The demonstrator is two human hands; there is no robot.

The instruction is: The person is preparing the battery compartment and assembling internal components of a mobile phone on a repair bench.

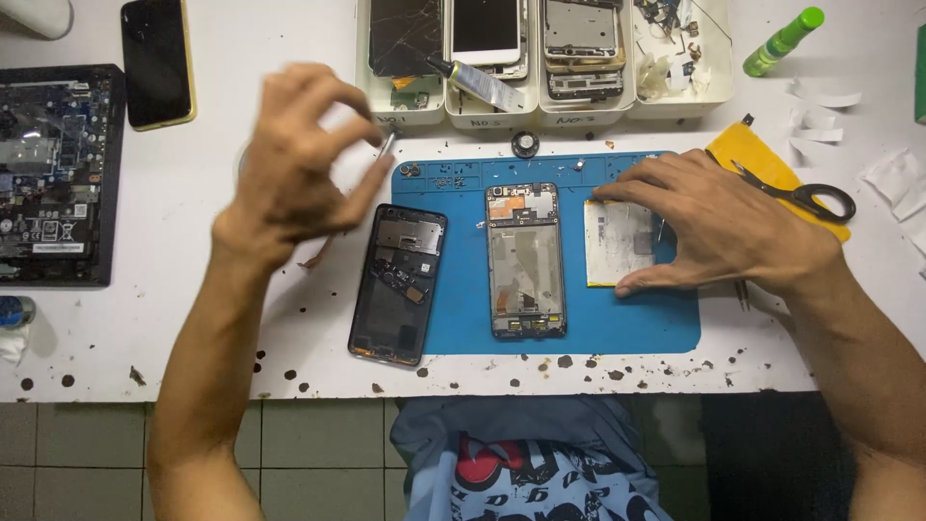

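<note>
My left hand (294, 164) is raised over the white table, fingers pinched on a thin metal tool (387, 145), blurred by motion. My right hand (719, 227) lies flat on the blue mat (627, 318), thumb and fingers framing a flat pale battery (617, 241) with a yellow edge. An opened phone frame (526, 260) lies in the middle of the mat. A black phone back cover (397, 285) rests tilted, half on the mat's left edge, just under my left hand.
White trays (482, 116) with phone parts and a glue tube (477, 82) line the far edge. Scissors (805, 198) lie on a yellow sheet at right, a green bottle (781, 41) behind. An open laptop base (58, 174) and black phone (157, 60) sit left.
</note>
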